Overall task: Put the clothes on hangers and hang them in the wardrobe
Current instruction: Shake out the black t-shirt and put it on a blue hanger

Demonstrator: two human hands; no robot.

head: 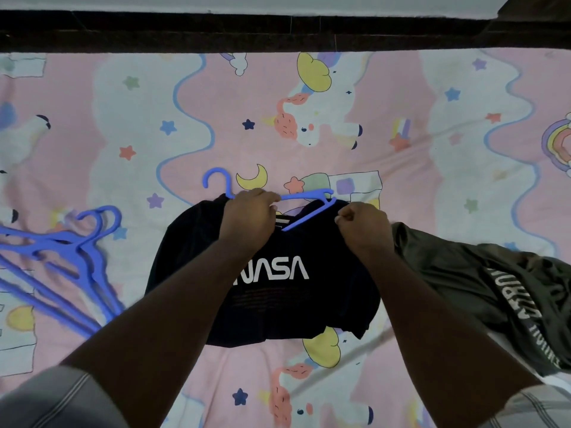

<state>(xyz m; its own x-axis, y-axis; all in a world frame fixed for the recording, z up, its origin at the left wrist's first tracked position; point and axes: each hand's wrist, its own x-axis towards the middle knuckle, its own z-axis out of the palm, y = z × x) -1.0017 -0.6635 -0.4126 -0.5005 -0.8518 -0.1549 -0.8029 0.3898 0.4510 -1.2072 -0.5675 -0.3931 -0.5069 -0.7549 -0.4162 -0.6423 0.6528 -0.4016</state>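
From the head view, the black NASA-printed cotton T-shirt (272, 273) lies flat on the pink unicorn-print bedsheet (401, 103), collar away from the person. The left hand (248, 216) grips the blue plastic hanger (306, 199) — its long axis running left-right, right end poking out at the neckline — while the right hand (363, 223) pinches the shirt's shoulder. No container is in sight.

Blue hanger (306, 199): left half hidden under my left hand (247, 217) and black NASA shirt (265, 273). Spare hangers (61, 257) cut off at left edge. Olive shirt (482, 295) lettering unreadable, garment cut off right.
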